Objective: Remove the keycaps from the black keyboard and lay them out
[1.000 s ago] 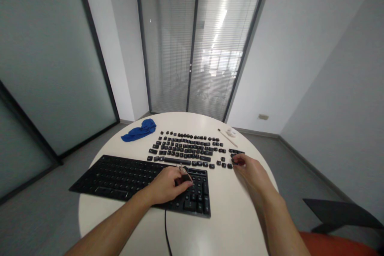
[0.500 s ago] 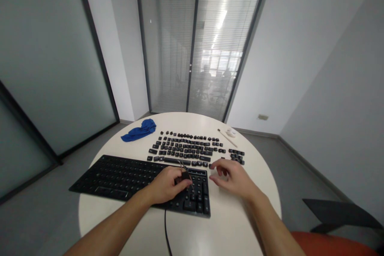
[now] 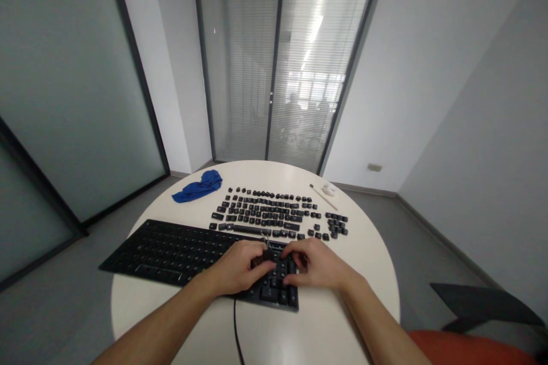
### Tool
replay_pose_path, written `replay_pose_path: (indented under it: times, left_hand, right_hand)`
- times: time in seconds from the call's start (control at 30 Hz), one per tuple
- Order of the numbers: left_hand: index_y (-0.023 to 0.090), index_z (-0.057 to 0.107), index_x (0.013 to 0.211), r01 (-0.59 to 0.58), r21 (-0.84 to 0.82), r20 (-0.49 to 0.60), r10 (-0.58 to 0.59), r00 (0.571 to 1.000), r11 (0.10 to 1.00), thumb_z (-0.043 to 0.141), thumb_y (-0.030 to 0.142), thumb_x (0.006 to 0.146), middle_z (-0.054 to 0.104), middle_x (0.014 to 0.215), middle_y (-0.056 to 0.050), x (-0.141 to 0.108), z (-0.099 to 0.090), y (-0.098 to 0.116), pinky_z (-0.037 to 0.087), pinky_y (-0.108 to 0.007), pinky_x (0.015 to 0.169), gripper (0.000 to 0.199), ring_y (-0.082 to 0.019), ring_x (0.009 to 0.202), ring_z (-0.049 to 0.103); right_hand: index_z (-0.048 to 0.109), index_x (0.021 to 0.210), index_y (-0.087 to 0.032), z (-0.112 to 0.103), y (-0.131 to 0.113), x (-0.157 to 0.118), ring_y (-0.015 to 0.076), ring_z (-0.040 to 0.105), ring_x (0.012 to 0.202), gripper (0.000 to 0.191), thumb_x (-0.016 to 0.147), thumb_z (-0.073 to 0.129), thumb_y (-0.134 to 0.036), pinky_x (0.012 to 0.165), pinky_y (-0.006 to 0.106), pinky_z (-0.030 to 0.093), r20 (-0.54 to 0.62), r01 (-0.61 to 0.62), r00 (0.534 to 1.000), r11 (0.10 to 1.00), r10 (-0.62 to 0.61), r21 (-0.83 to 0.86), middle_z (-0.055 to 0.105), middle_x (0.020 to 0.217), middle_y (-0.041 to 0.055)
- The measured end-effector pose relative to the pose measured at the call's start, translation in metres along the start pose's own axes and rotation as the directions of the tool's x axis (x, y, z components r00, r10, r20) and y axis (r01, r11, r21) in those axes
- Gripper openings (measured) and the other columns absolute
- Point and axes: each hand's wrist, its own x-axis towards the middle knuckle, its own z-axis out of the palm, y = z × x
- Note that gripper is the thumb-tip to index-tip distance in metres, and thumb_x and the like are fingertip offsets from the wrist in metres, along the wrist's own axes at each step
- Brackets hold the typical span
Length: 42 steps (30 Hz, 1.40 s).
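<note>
A black keyboard (image 3: pixel 171 251) lies across the front of the table, its main section stripped of keycaps and its number pad still bearing several. My left hand (image 3: pixel 240 265) is over the number pad side, closed around a wire keycap puller (image 3: pixel 268 242) with a dark handle; its wires point away from me. At the pad's right edge, my right hand (image 3: pixel 314 265) has its thumb and forefinger apart over the keys. Whether its fingertips touch a keycap cannot be made out. Beyond the keyboard, loose black keycaps (image 3: pixel 265 214) lie in rows, with the space bar (image 3: pixel 250 230) nearest the board.
On the round white table (image 3: pixel 274 168) are a crumpled blue cloth (image 3: pixel 199 185) at far left, a thin brush (image 3: pixel 324 198) and a small white object (image 3: pixel 329 189) at far right. A cable (image 3: pixel 237 331) runs toward me. An orange chair (image 3: pixel 454 348) stands at right.
My right hand has moved left, from beside the keyboard near the loose keycaps to over the number pad. The puller in my left hand has turned more upright.
</note>
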Motion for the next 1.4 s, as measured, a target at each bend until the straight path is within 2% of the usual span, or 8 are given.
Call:
replay_pose_path:
  times: [0.3,0.5,0.63,0.8,1.1,1.17,1.27,1.4]
  left_hand:
    - [0.016,0.059,0.069,0.036,-0.004,0.044,-0.036,0.998,0.999,0.059,0.028,0.091,0.06,0.069,0.0,0.002,0.004,-0.002,0.036,-0.023,0.061,0.025,-0.014,0.064,0.055]
    - [0.017,0.062,0.076,-0.072,0.057,0.077,0.067,0.995,0.996,0.06,0.027,0.091,0.064,0.075,-0.002,0.0,0.003,0.004,0.038,-0.023,0.062,0.018,-0.016,0.068,0.057]
    - [0.017,0.065,0.084,-0.16,0.048,0.106,0.154,0.982,0.986,0.056,0.027,0.093,0.067,0.083,-0.004,-0.001,0.004,0.009,0.041,-0.023,0.066,0.016,-0.017,0.074,0.06]
    - [0.016,0.063,0.083,-0.07,0.06,0.022,0.069,0.997,0.996,0.055,0.022,0.091,0.065,0.077,-0.003,0.001,0.007,0.007,0.039,-0.024,0.061,0.014,-0.016,0.068,0.058]
    - [0.016,0.066,0.078,-0.009,-0.162,-0.009,0.007,1.0,0.987,0.052,0.024,0.093,0.068,0.075,-0.003,0.005,0.008,0.007,0.042,-0.025,0.067,0.022,-0.016,0.07,0.06]
    - [0.015,0.065,0.078,0.075,-0.321,-0.019,-0.086,0.996,0.944,0.051,0.029,0.094,0.066,0.071,-0.002,0.006,0.008,0.005,0.044,-0.024,0.063,0.026,-0.015,0.065,0.059]
    - [0.015,0.061,0.081,0.196,-0.569,-0.043,-0.267,0.963,0.799,0.053,0.039,0.092,0.063,0.066,0.0,0.009,0.009,0.003,0.047,-0.023,0.056,0.028,-0.013,0.057,0.059]
    - [0.015,0.059,0.082,0.213,-0.613,-0.056,-0.311,0.949,0.761,0.06,0.042,0.088,0.062,0.066,0.001,0.012,0.01,0.001,0.049,-0.023,0.055,0.028,-0.013,0.056,0.059]
  right_hand:
    - [0.069,0.096,-0.023,0.0,0.001,0.0,0.0114,0.054,0.055,0.038,0.065,0.082,-0.04,0.055,0.022,0.035,-0.002,0.003,1.0,1.0,-0.003,-0.005,0.057,0.06,-0.0062]
    - [0.069,0.097,-0.023,0.002,0.001,-0.001,0.0115,0.054,0.055,0.038,0.066,0.082,-0.041,0.055,0.022,0.036,-0.017,0.018,1.0,1.0,-0.019,-0.024,0.057,0.061,-0.0063]
    - [0.071,0.089,-0.022,0.002,0.001,0.0,0.0141,0.057,0.066,0.026,0.068,0.08,-0.035,0.063,0.025,0.04,-0.081,0.126,0.988,0.99,-0.131,-0.065,0.062,0.071,-0.0025]
    - [0.072,0.089,-0.022,0.008,-0.002,0.002,0.0173,0.058,0.082,0.022,0.068,0.079,-0.028,0.073,0.027,0.043,-0.112,0.24,0.964,0.971,-0.239,-0.01,0.065,0.085,0.0014]
    - [0.075,0.089,-0.022,0.014,-0.006,0.009,0.0182,0.058,0.079,0.03,0.074,0.078,-0.047,0.078,0.032,0.041,-0.045,0.336,0.941,0.942,-0.335,0.012,0.068,0.078,0.0022]
    - [0.075,0.094,-0.022,0.016,-0.008,0.01,0.0172,0.058,0.076,0.028,0.079,0.074,-0.046,0.077,0.031,0.041,-0.032,0.323,0.946,0.945,-0.322,0.04,0.066,0.073,0.001]
    - [0.073,0.102,-0.023,0.019,-0.009,0.011,0.0158,0.058,0.072,0.023,0.087,0.067,-0.04,0.075,0.029,0.042,-0.035,0.285,0.958,0.955,-0.284,0.076,0.064,0.067,-0.0007]
    - [0.072,0.104,-0.023,0.022,-0.008,0.011,0.0148,0.058,0.068,0.025,0.083,0.07,-0.035,0.072,0.028,0.043,-0.074,0.246,0.968,0.962,-0.239,0.121,0.065,0.067,-0.0017]
